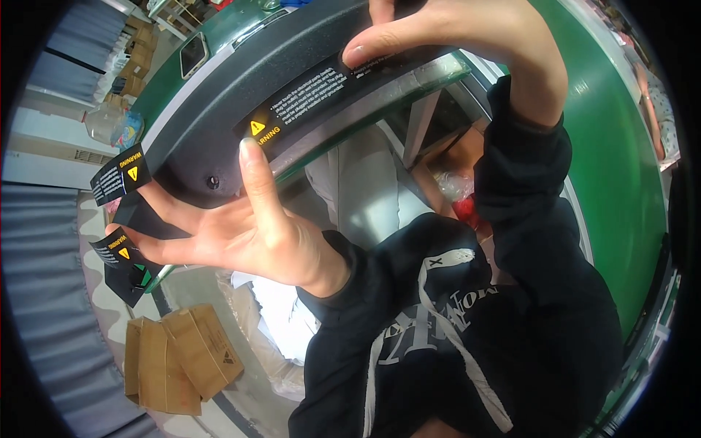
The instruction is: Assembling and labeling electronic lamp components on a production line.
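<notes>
A long curved black plastic part [191,142] rests across the green table edge in front of me. Along its face lies a black warning label [310,98] with white print and a yellow triangle. My left hand [252,233] has its fingers spread, the thumb tip touching the label's left end. Two smaller black warning labels, an upper one [117,179] and a lower one [120,252], cling to its fingertips. My right hand [475,33] is stretched over the label's right end, thumb lying on it; its other fingers are partly cut off by the top edge.
A phone [193,55] and a clear plastic bottle [113,124] are at the far left. Green table surface [610,146] curves round on the right. Down on the left stand an open cardboard box [179,358] and a bag of white paper [274,314].
</notes>
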### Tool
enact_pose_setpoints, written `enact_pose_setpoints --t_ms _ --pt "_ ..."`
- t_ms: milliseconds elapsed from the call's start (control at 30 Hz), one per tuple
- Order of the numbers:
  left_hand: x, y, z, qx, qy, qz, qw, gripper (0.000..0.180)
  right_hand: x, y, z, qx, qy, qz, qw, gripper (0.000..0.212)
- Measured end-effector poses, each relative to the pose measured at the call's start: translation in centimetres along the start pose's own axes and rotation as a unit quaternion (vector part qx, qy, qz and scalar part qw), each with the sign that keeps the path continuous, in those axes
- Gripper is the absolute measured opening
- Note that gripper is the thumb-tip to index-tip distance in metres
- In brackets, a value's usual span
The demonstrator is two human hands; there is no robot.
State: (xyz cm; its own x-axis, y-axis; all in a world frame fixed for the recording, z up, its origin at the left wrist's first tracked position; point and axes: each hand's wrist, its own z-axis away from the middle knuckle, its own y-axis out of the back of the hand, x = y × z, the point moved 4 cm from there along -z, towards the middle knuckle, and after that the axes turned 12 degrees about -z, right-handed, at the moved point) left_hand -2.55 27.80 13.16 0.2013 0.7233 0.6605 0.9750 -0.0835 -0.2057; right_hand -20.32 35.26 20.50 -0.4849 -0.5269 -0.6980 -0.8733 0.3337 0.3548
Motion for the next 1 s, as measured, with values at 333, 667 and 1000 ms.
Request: enact_pose_setpoints --t_ms 333,667,1000 --pt "-0.2 0.2 -0.2 -0.006 -0.009 -0.023 1.0 0.089 -0.7 0.1 0.2 -0.008 0.004 0.018 1.0 0.101" --pt "-0.4 0.5 -0.1 -0.007 -0.008 -0.039 0.999 0.088 -0.7 0.0 0.1 -0.004 0.025 0.052 0.998 0.099" --pt "-0.2 -1.1 0.2 -0.011 0.004 -0.022 1.0 0.089 -1.7 1.8 0.8 0.147 -0.206 0.274 0.928 0.094"
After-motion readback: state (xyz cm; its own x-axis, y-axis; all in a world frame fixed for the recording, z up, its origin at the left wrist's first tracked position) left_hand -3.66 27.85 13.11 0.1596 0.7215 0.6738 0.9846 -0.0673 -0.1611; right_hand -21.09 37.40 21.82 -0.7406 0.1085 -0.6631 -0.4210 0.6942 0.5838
